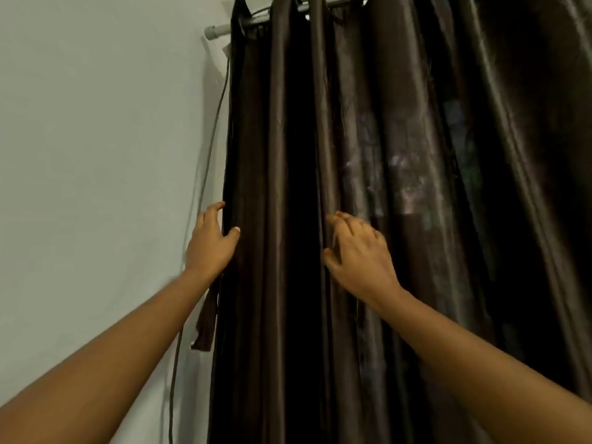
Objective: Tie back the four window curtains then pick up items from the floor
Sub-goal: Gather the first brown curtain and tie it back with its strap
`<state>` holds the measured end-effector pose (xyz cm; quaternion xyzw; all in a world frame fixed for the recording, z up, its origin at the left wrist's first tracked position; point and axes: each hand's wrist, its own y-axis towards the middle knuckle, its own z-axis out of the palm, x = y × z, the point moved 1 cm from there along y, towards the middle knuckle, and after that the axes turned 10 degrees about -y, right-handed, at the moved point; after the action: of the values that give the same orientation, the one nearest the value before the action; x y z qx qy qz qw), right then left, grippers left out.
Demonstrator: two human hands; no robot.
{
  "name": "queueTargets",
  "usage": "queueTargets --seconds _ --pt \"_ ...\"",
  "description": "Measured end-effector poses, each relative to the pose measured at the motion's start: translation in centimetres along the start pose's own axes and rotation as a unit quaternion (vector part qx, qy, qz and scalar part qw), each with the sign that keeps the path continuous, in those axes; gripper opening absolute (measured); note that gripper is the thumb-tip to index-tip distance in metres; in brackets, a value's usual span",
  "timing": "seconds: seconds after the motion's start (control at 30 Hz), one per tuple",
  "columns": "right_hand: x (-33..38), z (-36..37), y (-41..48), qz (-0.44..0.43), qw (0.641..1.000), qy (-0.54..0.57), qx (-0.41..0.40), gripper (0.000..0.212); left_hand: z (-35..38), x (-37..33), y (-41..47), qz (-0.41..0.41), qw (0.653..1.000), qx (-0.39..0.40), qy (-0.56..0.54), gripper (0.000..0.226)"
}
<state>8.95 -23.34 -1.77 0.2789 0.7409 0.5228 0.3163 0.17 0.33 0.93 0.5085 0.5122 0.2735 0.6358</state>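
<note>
Dark brown satin curtains (400, 123) hang loose from 12 to 5 o'clock, none in view tied yet. Left hand (209, 243) clasps their outer edge at 9 o'clock, thumb in front. Right hand (360, 251) curls onto a centre fold, grip unclear. Pickup from the floor is judged outstanding.

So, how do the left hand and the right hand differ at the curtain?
The left hand grips the curtain at its edge by the wall, thumb in front; the right hand is on a fold further right. The left hand looks sharp, the right hand blurred, its hold unclear. Both are raised to the dark fabric.
</note>
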Motion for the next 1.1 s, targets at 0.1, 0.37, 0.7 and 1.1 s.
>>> queueTargets --seconds 0.1,0.37,0.7,1.1 --pt "-0.4 0.8 4.3 0.092 0.996 -0.018 -0.009 0.073 0.0 1.2 4.4 -0.051 0.997 0.039 -0.048 0.07" --pt "-1.7 3.4 9.7 0.169 0.982 0.017 0.085 0.08 2.5 3.4 11.7 -0.066 0.995 0.04 -0.059 0.04" --pt "-4.6 1.5 9.2 0.094 0.981 -0.153 -0.072 0.025 10.2 -7.3 10.1 0.226 0.966 0.065 -0.106 0.026" --pt "-18.1 -7.1 9.4 0.209 0.924 -0.253 -0.197 0.051 19.9 -15.0 9.1 0.12 0.946 0.103 -0.283 0.054"
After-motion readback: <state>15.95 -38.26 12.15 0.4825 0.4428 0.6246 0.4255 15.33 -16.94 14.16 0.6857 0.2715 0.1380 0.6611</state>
